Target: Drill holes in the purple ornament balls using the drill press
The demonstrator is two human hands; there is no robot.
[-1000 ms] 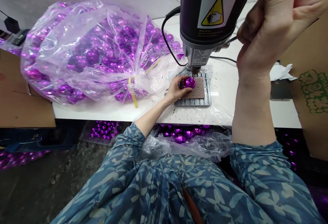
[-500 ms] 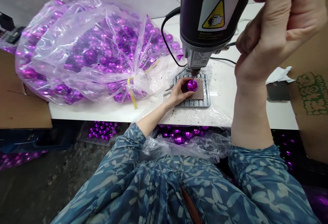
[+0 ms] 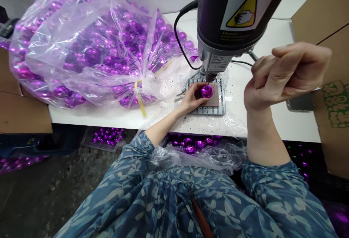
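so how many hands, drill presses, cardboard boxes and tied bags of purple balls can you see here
hands: 2, left hand on a purple ball, right hand closed on the lever
drill presses: 1
cardboard boxes: 2, and
tied bags of purple balls: 1
total: 6

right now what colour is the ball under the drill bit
Shiny purple ball, held by the left hand; head view.

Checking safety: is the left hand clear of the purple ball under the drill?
No, the left hand grips the purple ball on the brown pad beneath the drill.
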